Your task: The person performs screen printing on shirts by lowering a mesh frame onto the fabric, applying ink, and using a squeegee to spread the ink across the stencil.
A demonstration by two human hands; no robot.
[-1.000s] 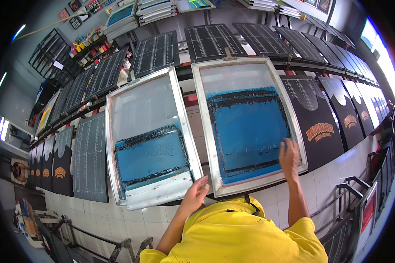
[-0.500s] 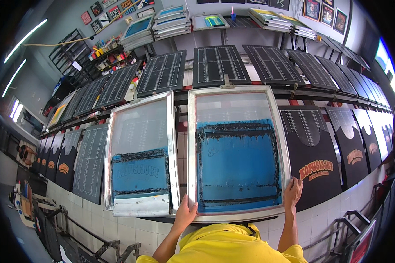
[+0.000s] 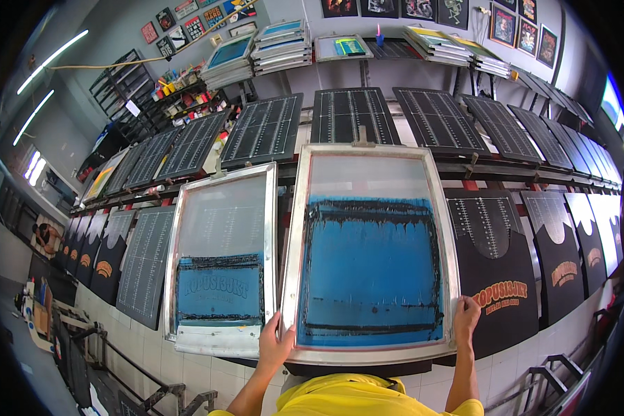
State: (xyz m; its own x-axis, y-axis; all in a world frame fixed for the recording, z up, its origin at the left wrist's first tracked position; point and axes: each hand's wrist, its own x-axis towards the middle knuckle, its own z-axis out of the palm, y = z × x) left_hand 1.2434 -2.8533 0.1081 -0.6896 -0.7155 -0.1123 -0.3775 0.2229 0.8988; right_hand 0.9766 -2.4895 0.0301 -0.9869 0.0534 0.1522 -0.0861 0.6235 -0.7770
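Both forearms reach forward, left hand [image 3: 276,344] and right hand [image 3: 465,317] each in a closed grip.

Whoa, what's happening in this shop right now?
A person is screen printing shirts. Their left hand and right hand grip the lower corners of a big metal-framed screen with blue mesh, laid over a printing board. A second screen lies just to its left. To the right, a black shirt already carries an orange print, one of a long row.

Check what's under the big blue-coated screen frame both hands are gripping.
Under the large screen frame only a dark edge shows along its near rail; its coated mesh hides the rest. Left hand and right hand hold its near corners.
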